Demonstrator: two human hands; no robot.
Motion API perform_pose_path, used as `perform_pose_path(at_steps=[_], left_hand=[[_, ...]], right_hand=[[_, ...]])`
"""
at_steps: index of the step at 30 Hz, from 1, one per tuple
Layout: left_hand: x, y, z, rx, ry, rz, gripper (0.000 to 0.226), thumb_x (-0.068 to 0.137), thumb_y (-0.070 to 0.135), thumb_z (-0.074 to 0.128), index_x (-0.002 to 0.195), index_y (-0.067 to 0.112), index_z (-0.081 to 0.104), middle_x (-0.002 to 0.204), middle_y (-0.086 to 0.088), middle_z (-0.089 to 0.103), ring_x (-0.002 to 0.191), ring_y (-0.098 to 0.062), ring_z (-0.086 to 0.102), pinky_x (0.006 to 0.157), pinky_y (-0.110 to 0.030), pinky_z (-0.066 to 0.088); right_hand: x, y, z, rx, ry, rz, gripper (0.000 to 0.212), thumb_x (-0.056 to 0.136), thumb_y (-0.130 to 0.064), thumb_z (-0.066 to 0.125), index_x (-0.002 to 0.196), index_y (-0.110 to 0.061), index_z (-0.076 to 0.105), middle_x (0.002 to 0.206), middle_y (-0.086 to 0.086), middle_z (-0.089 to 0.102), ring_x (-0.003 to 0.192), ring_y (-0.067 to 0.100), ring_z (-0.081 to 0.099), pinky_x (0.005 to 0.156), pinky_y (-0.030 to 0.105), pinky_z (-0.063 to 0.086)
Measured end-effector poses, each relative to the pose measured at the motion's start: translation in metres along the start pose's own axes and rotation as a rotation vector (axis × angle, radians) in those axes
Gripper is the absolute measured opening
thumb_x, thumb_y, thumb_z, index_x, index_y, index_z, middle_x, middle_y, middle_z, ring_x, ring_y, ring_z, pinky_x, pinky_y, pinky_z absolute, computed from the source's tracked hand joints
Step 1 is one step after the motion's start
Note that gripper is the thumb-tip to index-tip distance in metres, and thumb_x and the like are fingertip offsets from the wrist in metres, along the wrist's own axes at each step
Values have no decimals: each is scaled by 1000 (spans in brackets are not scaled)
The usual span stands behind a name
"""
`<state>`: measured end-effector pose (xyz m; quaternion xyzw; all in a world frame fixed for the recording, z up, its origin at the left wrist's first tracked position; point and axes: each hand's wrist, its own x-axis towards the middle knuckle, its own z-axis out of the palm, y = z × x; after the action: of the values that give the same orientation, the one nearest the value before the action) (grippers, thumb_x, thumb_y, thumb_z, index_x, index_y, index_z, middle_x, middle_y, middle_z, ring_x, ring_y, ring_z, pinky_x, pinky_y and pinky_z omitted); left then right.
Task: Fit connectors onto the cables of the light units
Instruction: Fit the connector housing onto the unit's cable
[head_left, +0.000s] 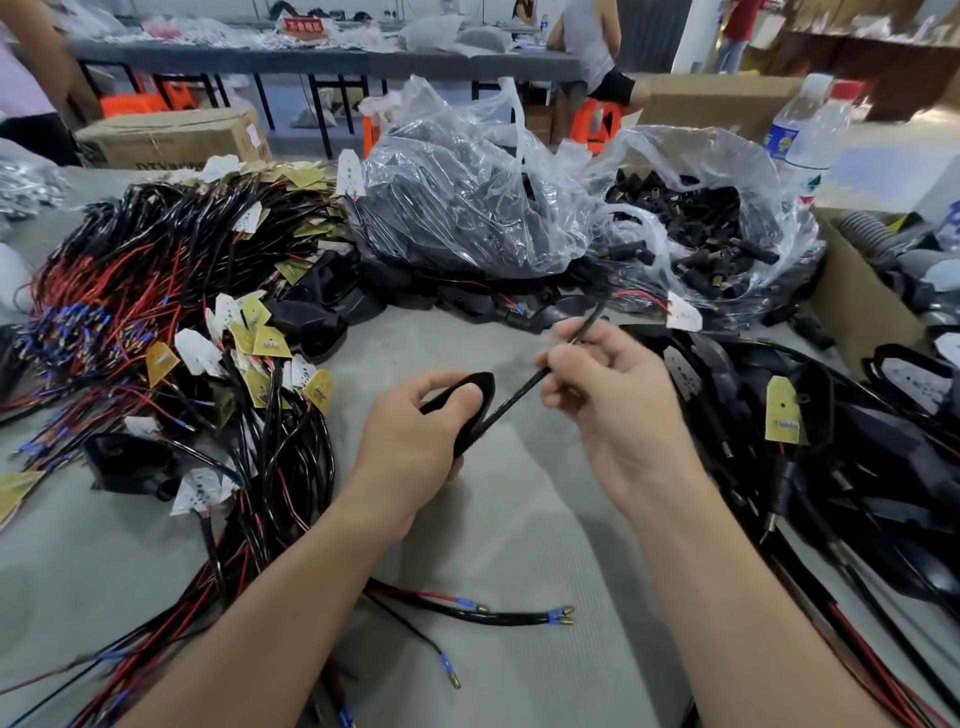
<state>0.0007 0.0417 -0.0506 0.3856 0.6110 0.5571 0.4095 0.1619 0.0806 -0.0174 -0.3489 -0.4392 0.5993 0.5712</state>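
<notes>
Grey surface (519, 530) looks set up as a flow line: big tangle of red/black wires (156, 270) with small boards at left of frame, probably the feed stock. Black heap (841, 447) at right, likely done units. Two clear bags at top centre: closed bag (467, 197) of black parts, and an open bag of connectors (722, 228) to its right, mouth facing the worker for easy reach.

Mid-frame: left hand (415, 436) grips the light unit (475, 415), fingers (460, 393) curled round its black oval shell, tilted on edge. Right hand (618, 400) pinches the cable (519, 388) between thumb and fingers (556, 359), pulling it straight up-right from the shell. My read: tensioning it to free the end for a connector. Cable end is blurred and no connector is on it that I can see. Cable: thin, black, glossy.
</notes>
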Motion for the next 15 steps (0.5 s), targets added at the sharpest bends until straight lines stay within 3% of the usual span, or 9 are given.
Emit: perform_pose_path(at_steps=[2, 4, 6, 10, 13, 15], left_hand=[[1, -1, 1, 39, 73, 27, 9, 86, 39, 72, 87, 48, 74, 73, 0, 75, 56, -9, 64, 46, -23, 49], [4, 0, -1, 84, 119, 53, 11, 78, 49, 66, 86, 47, 74, 61, 10, 69, 50, -7, 60, 48, -27, 50], [5, 1, -4, 89, 138, 60, 21, 80, 49, 60, 85, 34, 75, 59, 5, 67, 48, -12, 58, 51, -31, 49], [8, 1, -9, 35, 143, -43, 61, 93, 58, 43, 88, 2, 67, 77, -19, 72, 53, -19, 57, 62, -38, 49], [10, 0, -10, -88, 67, -138, 52, 104, 42, 43, 99, -3, 68, 76, -14, 68, 53, -17, 53, 52, -27, 43], [10, 2, -7, -175, -42, -176, 44, 105, 27, 45, 108, -11, 66, 85, -19, 65, 56, -17, 48, 53, -28, 35]], right_hand=[[-5, 5, 7, -95, -123, 73, 19, 93, 11, 56, 96, -5, 64, 77, 13, 69, 58, 18, 58, 56, 25, 51], [-8, 9, 13, -166, -182, 98, 14, 97, 8, 53, 96, -3, 62, 80, 16, 70, 61, 19, 62, 56, 25, 53], [-7, 9, 16, -209, -162, 49, 12, 99, 4, 53, 94, -4, 60, 80, 19, 70, 61, 20, 64, 56, 26, 54], [-1, 3, 9, -215, -36, -147, 18, 99, 3, 52, 89, -8, 61, 74, 17, 70, 59, 21, 64, 58, 29, 55], [0, 1, 5, -192, -15, -201, 17, 100, 2, 51, 90, -7, 61, 75, 12, 70, 60, 21, 65, 59, 31, 56], [0, 0, 5, -183, -23, -214, 17, 101, 2, 50, 90, -7, 60, 75, 10, 70, 60, 21, 64, 59, 30, 56]])
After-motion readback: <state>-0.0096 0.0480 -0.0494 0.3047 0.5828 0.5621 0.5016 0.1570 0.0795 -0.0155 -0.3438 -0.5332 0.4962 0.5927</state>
